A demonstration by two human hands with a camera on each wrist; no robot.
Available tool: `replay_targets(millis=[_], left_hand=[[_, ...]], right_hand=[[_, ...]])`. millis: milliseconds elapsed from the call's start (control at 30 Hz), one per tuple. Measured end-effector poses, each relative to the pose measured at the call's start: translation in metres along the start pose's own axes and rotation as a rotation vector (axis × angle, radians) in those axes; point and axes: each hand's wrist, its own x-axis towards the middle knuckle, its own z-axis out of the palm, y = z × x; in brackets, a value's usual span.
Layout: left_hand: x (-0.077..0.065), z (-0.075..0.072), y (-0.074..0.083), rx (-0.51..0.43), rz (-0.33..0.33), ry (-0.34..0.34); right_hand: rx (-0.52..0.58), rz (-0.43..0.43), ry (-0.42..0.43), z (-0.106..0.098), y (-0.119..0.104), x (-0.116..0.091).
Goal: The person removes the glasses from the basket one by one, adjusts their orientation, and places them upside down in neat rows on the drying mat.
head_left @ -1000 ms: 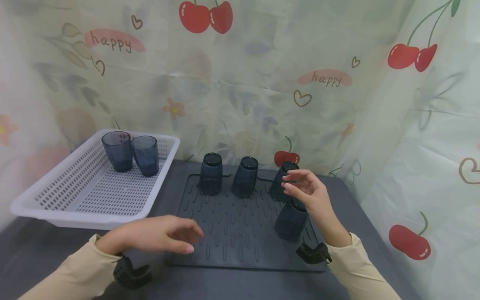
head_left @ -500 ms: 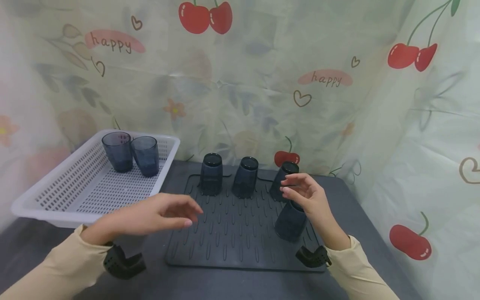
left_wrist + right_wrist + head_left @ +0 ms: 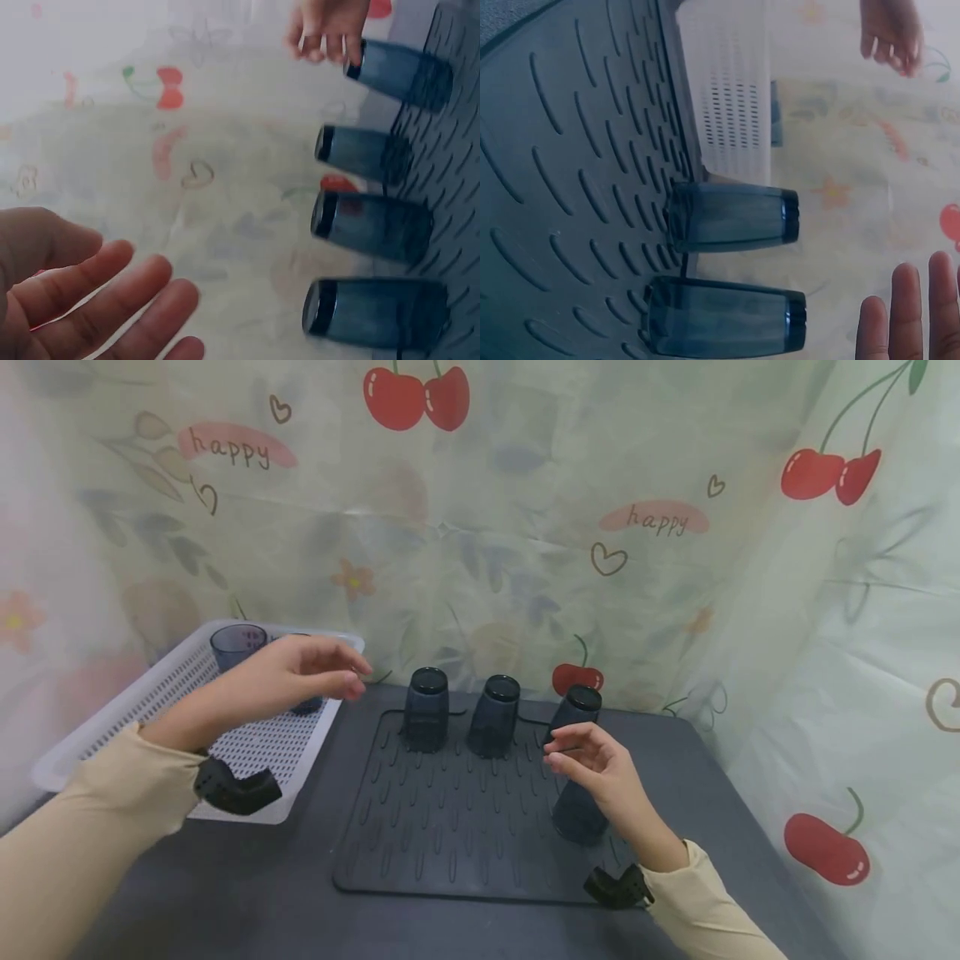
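Over the white basket (image 3: 273, 810) my left hand (image 3: 277, 681) hovers with its fingers loosely extended and nothing in them. Behind it two blue glasses stand upright in the basket; one glass (image 3: 234, 643) shows its rim, the other is mostly hidden by the hand. On the dark ribbed drying mat (image 3: 450, 860) several glasses stand upside down: a left one (image 3: 427, 714), a middle one (image 3: 494, 718), a right one (image 3: 576, 706) and a nearer one (image 3: 579, 817). My right hand (image 3: 600, 768), relaxed and holding nothing, hangs above the nearer glass and partly covers it.
A dark grey cloth (image 3: 247, 893) covers the table. A printed curtain (image 3: 480, 527) with cherries hangs right behind the mat and basket and along the right side. Each wrist wears a black camera mount (image 3: 236, 785).
My left hand has risen and moved away from me, from beside the mat's left edge to over the basket. My right hand has sunk slightly and shifted left. The glasses have stayed put.
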Motion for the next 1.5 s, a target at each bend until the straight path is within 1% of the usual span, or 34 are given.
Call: replay_targets(millis=[133,200,267,433,500,633,733,833,933,1033,1100,1200,1267,1367,1433,1500], left_hand=[[0.015,-0.017,-0.011,0.002,-0.064,0.113],[0.023,-0.026,-0.018,-0.004,-0.085,0.172],[0.029,-0.035,-0.026,-0.004,-0.111,0.227],[0.039,-0.06,-0.054,-0.007,-0.145,0.339],[0.041,-0.068,-0.065,-0.001,-0.16,0.384],[0.041,-0.081,-0.085,0.026,-0.232,0.459],[0.038,-0.088,-0.099,0.041,-0.28,0.496],[0.034,-0.091,-0.113,0.067,-0.324,0.533],[0.03,-0.093,-0.125,0.075,-0.375,0.554],[0.024,-0.093,-0.134,0.074,-0.418,0.553],[0.021,-0.094,-0.139,0.085,-0.436,0.554],[0.017,-0.094,-0.144,0.115,-0.457,0.537],[0.015,-0.095,-0.148,0.142,-0.466,0.515],[0.014,-0.095,-0.157,0.188,-0.475,0.456],[0.016,-0.096,-0.164,0.208,-0.482,0.416],[0.018,-0.096,-0.171,0.214,-0.475,0.383]], right_hand=[[-0.003,-0.006,-0.022,0.004,0.004,-0.002],[0.001,-0.005,-0.034,0.005,0.006,-0.003],[0.001,-0.004,-0.048,0.006,0.008,-0.004],[0.011,0.017,-0.083,0.01,0.015,-0.007],[0.017,0.027,-0.096,0.012,0.017,-0.008],[0.006,0.037,-0.13,0.016,0.021,-0.01],[-0.012,0.068,-0.148,0.019,0.024,-0.012],[-0.029,0.111,-0.158,0.021,0.025,-0.014],[-0.039,0.146,-0.171,0.023,0.026,-0.017],[-0.04,0.172,-0.186,0.024,0.027,-0.019],[-0.043,0.181,-0.195,0.025,0.027,-0.021],[-0.045,0.192,-0.201,0.026,0.029,-0.023],[-0.042,0.199,-0.203,0.026,0.029,-0.024],[-0.034,0.211,-0.205,0.026,0.029,-0.025],[-0.029,0.214,-0.211,0.026,0.029,-0.026],[-0.026,0.216,-0.218,0.026,0.029,-0.027]])
